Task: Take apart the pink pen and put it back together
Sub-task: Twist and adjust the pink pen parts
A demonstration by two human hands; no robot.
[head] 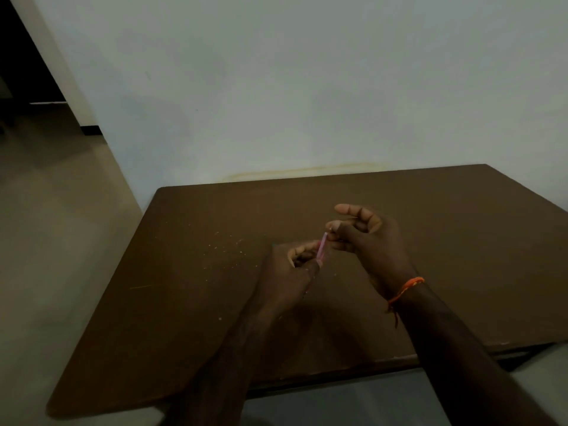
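A thin pink pen (321, 248) stands tilted between my two hands, above the middle of the brown table (184, 302). My left hand (292, 272) is curled round its lower part, which hides most of the barrel. My right hand (365, 238) pinches the upper tip between thumb and forefinger, with the other fingers spread above. An orange thread band (405, 289) sits on my right wrist. Whether the pen is in one piece or in parts is too small and dim to tell.
The table stands against a pale wall (307, 87). Small white specks (227, 247) lie scattered on the tabletop left of my hands. Tiled floor (46, 226) and a dark doorway (18, 56) lie to the left. The room is dim.
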